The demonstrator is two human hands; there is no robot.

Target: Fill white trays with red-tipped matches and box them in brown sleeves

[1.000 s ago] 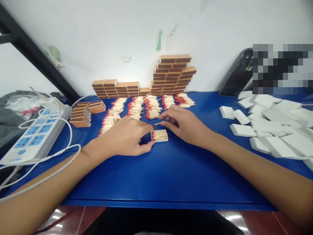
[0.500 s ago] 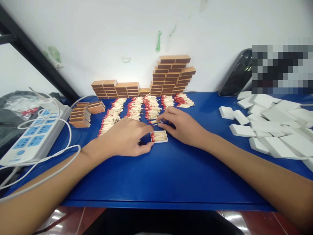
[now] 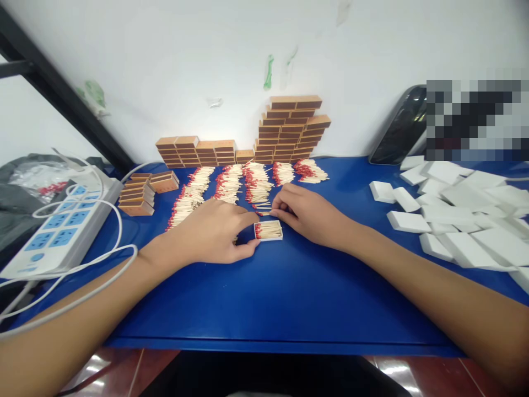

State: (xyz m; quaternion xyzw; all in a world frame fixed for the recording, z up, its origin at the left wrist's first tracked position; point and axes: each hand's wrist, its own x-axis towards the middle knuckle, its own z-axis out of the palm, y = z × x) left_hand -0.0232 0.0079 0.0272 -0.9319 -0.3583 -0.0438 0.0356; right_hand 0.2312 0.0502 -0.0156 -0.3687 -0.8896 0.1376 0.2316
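My left hand (image 3: 219,231) steadies a small white matchbox tray (image 3: 273,239) at its left end, between thumb and index finger. Red-headed matches (image 3: 269,229) lie side by side inside the tray, heads to the left. Just beyond it, my right hand (image 3: 308,212) pinches a few matches (image 3: 264,213) by their plain ends, thumb against fingertips. These touch the near end of a loose match pile (image 3: 258,187); exactly how many are held cannot be made out. More match piles (image 3: 188,193) stretch in rows behind my left hand, which partly hides them.
Brown matchboxes (image 3: 285,135) are stacked against the wall, with a smaller stack (image 3: 138,196) at left. White trays (image 3: 467,212) are heaped on the right of the blue table (image 3: 264,303). A power strip (image 3: 88,231) and looping white cables (image 3: 119,220) lie by my left forearm.
My right thumb and fingertips have closed together on the matches and shifted slightly right, sliding them from the pile's near end. My left hand and the tray stay in place.
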